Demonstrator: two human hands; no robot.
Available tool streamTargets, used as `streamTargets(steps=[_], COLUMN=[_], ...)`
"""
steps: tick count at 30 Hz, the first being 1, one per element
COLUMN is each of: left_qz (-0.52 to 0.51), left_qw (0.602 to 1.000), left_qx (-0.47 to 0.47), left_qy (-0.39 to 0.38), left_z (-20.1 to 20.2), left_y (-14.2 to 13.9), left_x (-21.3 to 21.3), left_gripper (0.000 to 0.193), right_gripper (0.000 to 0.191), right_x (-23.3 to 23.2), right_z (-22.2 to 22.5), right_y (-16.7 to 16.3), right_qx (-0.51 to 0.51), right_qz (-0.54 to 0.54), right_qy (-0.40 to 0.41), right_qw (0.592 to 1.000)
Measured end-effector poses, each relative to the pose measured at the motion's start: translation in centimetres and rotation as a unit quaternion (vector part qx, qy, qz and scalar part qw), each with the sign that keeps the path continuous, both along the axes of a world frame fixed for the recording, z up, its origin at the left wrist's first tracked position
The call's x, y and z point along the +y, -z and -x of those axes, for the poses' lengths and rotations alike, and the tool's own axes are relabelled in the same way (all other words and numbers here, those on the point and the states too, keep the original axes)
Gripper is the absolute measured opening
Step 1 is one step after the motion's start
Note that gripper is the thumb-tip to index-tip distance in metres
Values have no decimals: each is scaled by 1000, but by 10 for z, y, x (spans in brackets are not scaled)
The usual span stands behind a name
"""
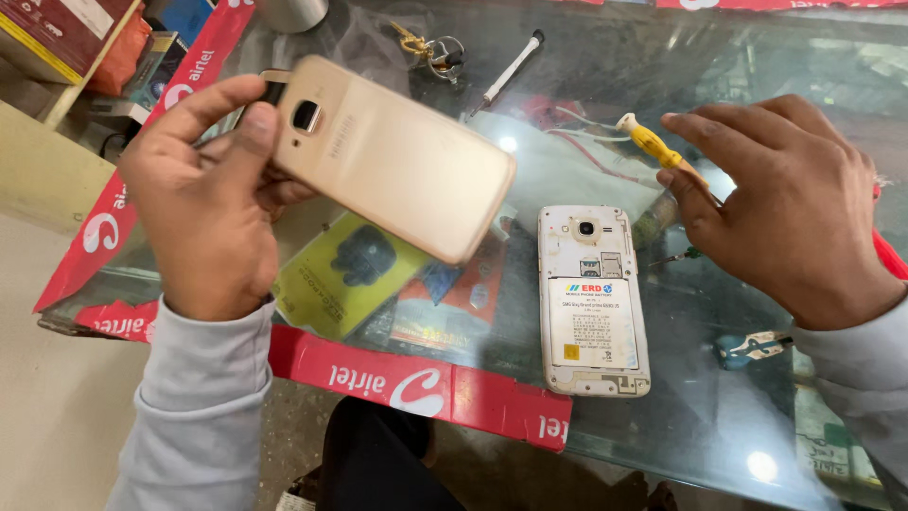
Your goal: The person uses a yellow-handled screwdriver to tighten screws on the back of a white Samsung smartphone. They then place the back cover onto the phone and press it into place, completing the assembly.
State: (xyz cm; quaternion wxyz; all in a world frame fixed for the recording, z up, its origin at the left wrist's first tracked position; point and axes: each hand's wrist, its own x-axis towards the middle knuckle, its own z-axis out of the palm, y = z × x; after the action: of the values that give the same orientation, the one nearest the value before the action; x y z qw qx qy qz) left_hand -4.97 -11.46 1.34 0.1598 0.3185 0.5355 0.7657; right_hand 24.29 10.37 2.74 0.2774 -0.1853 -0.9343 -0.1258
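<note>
My left hand (203, 203) holds a gold phone back cover (392, 156) by its camera end, raised above the glass counter. A white phone (591, 298) lies face down on the glass with its back off and its battery showing, between my two hands. My right hand (790, 203) hovers to the right of that phone and grips a small yellow-handled screwdriver (653, 144), whose handle sticks out past my fingers.
The glass counter (662, 416) has a red printed strip (416, 383) along its front edge. A thin white-handled screwdriver (511, 71) and a key bunch (430, 49) lie at the back. Packets show beneath the glass. A blue-handled tool (752, 347) lies at the right.
</note>
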Motion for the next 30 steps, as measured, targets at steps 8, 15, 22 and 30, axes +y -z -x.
streamTargets(steps=[8,15,22,30], left_qz=[109,9,-22,286], left_qw=[987,990,968,769], left_qx=[111,96,213,530], left_qy=[25,105,133,214], left_z=[14,-11,-66,-108], left_y=[11,-3,-15,-7], left_x=[16,29,78,75], left_gripper=[18,18,44,126], right_gripper=[38,52,66,24], right_x=[3,-11,-18,27], right_z=[-2,0,-1,-8], right_y=[4,12,36,52], right_qx=[15,146,256,452], right_qz=[16,436,571,507], right_qy=[-21,-271,-216,-167], right_qw=[1000,846,750,715])
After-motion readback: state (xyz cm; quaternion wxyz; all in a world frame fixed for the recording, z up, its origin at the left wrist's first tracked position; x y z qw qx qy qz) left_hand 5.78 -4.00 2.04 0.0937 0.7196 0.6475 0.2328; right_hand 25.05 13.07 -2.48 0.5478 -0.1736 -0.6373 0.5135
